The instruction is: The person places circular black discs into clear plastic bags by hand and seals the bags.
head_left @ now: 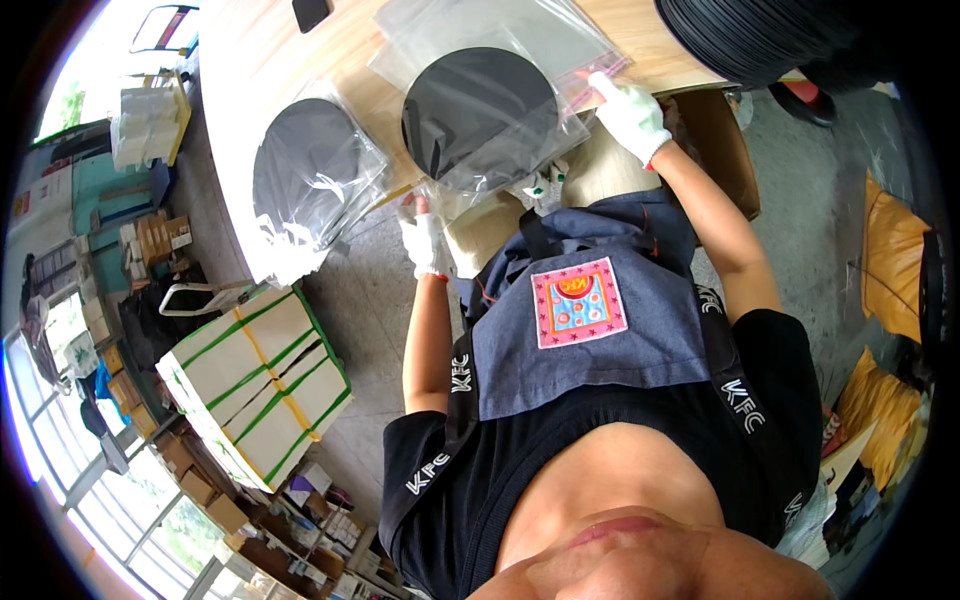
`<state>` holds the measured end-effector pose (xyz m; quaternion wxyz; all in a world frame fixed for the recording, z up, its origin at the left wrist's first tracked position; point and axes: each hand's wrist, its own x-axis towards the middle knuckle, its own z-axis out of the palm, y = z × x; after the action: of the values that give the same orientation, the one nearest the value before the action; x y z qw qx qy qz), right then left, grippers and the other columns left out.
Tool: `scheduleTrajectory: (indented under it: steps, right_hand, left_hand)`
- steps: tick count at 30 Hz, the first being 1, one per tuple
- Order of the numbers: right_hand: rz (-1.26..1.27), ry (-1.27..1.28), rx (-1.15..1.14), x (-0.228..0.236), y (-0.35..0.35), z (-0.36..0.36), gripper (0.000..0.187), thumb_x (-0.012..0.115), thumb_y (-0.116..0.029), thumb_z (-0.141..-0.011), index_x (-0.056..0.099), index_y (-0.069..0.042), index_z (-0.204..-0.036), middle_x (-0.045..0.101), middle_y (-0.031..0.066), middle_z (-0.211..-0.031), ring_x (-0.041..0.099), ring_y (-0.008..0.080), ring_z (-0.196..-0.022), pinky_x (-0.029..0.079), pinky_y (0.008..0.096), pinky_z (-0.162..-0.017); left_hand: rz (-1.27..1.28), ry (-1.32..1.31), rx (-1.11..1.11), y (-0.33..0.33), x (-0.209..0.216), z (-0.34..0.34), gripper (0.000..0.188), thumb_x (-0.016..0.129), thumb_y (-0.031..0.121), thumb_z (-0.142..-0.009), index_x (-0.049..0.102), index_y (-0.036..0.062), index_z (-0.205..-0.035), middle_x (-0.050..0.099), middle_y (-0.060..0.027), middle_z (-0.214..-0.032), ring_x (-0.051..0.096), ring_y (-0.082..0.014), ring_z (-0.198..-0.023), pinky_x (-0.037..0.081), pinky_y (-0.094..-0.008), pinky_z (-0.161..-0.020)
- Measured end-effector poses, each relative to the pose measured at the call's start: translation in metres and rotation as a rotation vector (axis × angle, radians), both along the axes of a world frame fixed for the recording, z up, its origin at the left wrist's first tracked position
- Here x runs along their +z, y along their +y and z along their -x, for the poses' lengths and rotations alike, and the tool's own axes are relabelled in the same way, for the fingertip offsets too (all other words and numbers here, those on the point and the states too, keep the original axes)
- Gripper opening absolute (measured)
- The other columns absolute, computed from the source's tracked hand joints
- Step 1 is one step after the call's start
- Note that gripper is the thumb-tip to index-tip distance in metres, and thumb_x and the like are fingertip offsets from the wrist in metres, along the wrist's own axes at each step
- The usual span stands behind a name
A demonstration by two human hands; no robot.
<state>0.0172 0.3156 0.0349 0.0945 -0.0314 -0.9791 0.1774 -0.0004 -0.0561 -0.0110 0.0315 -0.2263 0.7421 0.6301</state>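
Note:
A black disc [480,120] lies inside a clear plastic bag [572,135] at the table's near edge. My right hand [632,118], in a white glove with bare fingertips, pinches the bag's right edge near a pinkish strip. My left hand [424,240], gloved the same way, has its fingertips together at the bag's lower left corner. Beneath and beyond this bag, flat clear bags [440,25] are spread out. To the left rests another bagged dark disc [305,165], its plastic crumpled at the near end.
A tall stack of black discs [750,35] stands on the wooden table [240,60] at the far right. A dark phone [311,13] lies at the back. Left of me on the floor is a white strapped bale [255,390]; an open cardboard box [725,150] sits under the table's right side.

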Motion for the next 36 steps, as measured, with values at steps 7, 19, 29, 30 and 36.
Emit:
scheduleTrajectory:
  steps: [7, 19, 29, 30, 36]
  right_hand:
    - [-0.123, -0.131, 0.131, -0.019, 0.026, 0.002, 0.025, 0.049, -0.031, -0.091, 0.059, -0.012, -0.103, 0.067, 0.0142, -0.089, 0.064, 0.0338, -0.08, 0.05, 0.0449, -0.071]
    - [0.857, -0.598, -0.269, -0.013, 0.06, -0.069, 0.034, 0.061, -0.031, -0.089, 0.056, -0.003, -0.107, 0.062, 0.0056, -0.082, 0.051, 0.0085, -0.061, 0.037, 0.0224, -0.046]
    - [2.043, -0.531, -0.109, -0.038, -0.103, -0.028, 0.02, 0.057, -0.016, -0.094, 0.056, -0.005, -0.11, 0.064, 0.0047, -0.086, 0.061, 0.0151, -0.07, 0.049, 0.0265, -0.058]
    - [1.98, -0.488, -0.156, -0.03, -0.114, -0.008, 0.021, 0.056, -0.015, -0.093, 0.056, -0.004, -0.111, 0.064, 0.005, -0.087, 0.062, 0.0154, -0.071, 0.049, 0.0268, -0.059]
    - [1.556, -0.459, 0.215, 0.038, -0.2, 0.098, 0.022, 0.059, -0.017, -0.092, 0.059, -0.003, -0.108, 0.066, 0.0064, -0.09, 0.061, 0.0126, -0.07, 0.048, 0.026, -0.058]
  left_hand:
    - [-0.167, -0.116, -0.241, -0.01, -0.001, 0.003, 0.016, 0.07, 0.019, -0.085, 0.066, 0.0039, -0.085, 0.06, 0.0016, -0.071, 0.05, -0.0074, -0.059, 0.042, -0.0234, -0.056]
    - [0.209, 0.081, -0.525, -0.002, 0.086, 0.012, 0.017, 0.067, 0.018, -0.085, 0.066, 0.0007, -0.085, 0.059, 0.0023, -0.071, 0.047, -0.0067, -0.064, 0.04, -0.0234, -0.06]
    - [0.653, 0.645, -0.569, -0.008, 0.199, 0.011, 0.01, 0.073, 0.01, -0.077, 0.068, 0.0056, -0.084, 0.064, -0.0092, -0.075, 0.059, -0.0196, -0.065, 0.047, -0.0296, -0.064]
    - [0.734, 0.625, -0.501, -0.017, 0.206, 0.007, 0.011, 0.075, 0.008, -0.075, 0.069, 0.0073, -0.084, 0.066, -0.0076, -0.078, 0.062, -0.0188, -0.068, 0.049, -0.0301, -0.067]
    - [0.83, 0.422, 0.016, -0.108, 0.212, 0.032, 0.033, 0.077, 0.008, -0.072, 0.063, 0.0023, -0.1, 0.064, -0.0128, -0.098, 0.06, -0.0249, -0.087, 0.049, -0.036, -0.082]
